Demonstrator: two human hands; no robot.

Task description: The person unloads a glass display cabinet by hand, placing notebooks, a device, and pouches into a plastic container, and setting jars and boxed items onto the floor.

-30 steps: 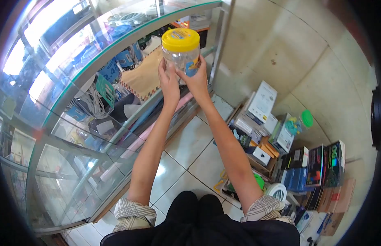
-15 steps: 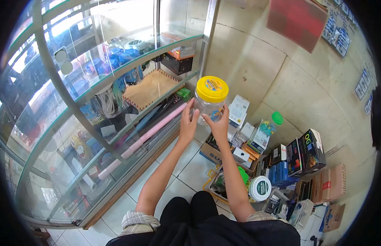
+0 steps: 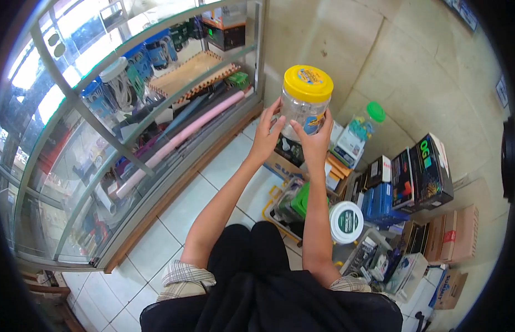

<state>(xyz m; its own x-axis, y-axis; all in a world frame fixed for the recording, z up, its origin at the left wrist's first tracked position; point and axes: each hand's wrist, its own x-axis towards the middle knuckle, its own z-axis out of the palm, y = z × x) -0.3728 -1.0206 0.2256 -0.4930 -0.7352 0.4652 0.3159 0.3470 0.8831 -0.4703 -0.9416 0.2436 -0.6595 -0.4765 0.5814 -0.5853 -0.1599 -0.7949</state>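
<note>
A clear plastic jar [image 3: 303, 110] with a yellow screw lid [image 3: 308, 83] is held upright out in front of me, between both hands. My left hand [image 3: 267, 131] grips its left side, thumb toward the front. Around the right side wraps my right hand [image 3: 314, 136], its thumb low on the front, beside a blue and yellow label. The jar looks see-through, with no contents that I can make out. Behind and below it, a carton [image 3: 284, 165] is partly hidden by the jar and my hands.
On the left stands a glass display case [image 3: 174, 110] with a pink roll [image 3: 185, 133] and cables inside. To the right are a green-lidded jar [image 3: 374, 116], a white-lidded tub [image 3: 346, 222], a black box [image 3: 432, 171] and a grey bin [image 3: 368, 249]. White floor tiles [image 3: 213, 171] lie between.
The jar and both hands have shifted up and to the right in view. My head view has also turned, so the case and boxes sit differently. The grip stays the same.
</note>
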